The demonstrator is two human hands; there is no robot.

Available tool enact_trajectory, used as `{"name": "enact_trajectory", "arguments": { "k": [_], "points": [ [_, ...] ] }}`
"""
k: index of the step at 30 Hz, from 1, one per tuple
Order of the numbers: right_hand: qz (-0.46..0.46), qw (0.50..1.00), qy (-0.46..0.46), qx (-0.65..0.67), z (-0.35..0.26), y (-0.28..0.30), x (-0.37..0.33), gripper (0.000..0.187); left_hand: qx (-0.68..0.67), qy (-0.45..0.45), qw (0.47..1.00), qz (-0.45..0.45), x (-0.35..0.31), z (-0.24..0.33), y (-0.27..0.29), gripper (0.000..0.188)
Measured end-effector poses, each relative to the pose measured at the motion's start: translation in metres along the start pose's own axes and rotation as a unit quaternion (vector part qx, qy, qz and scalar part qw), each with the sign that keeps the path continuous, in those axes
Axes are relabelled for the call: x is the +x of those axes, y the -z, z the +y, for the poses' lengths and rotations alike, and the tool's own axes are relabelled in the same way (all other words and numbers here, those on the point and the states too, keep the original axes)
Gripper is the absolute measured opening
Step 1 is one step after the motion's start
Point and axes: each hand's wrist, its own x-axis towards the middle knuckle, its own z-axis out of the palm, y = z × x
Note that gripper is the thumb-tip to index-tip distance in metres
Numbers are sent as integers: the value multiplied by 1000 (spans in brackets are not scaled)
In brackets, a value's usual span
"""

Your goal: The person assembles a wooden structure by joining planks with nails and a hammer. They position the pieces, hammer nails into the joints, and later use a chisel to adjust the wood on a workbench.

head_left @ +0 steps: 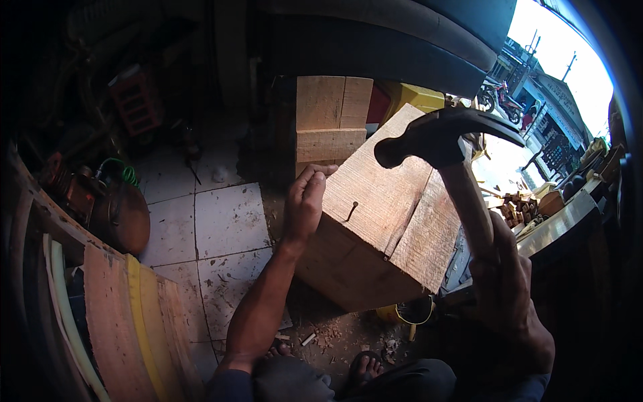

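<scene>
My right hand is wrapped round the wooden handle of a claw hammer. Its dark head is raised above a box of rough wooden boards, the claw pointing right. Below and left of the hammer head, a nail sticks up from the top board, leaning slightly, near the box's left edge. At that same edge is my left hand, its fingers curled and thumb pressed against them. Whatever it may hold is hidden. A seam runs between the two top boards.
Curved boards stand at the lower left, near a compressor-like tank with a green coiled hose. A wooden piece stands behind the box. Wood offcuts lie at right. Shavings litter the floor by my feet.
</scene>
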Motion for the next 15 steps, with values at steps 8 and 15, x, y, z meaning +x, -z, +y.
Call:
{"name": "enact_trajectory", "arguments": {
  "k": [8,15],
  "points": [
    [59,990,-12,124,3,-1,14,57,54,9,998,20,-9,7,36,34],
    [-91,994,-58,8,-6,5,13,54,9,10,1000,-17,-3,-4,3,33]
  ]
}}
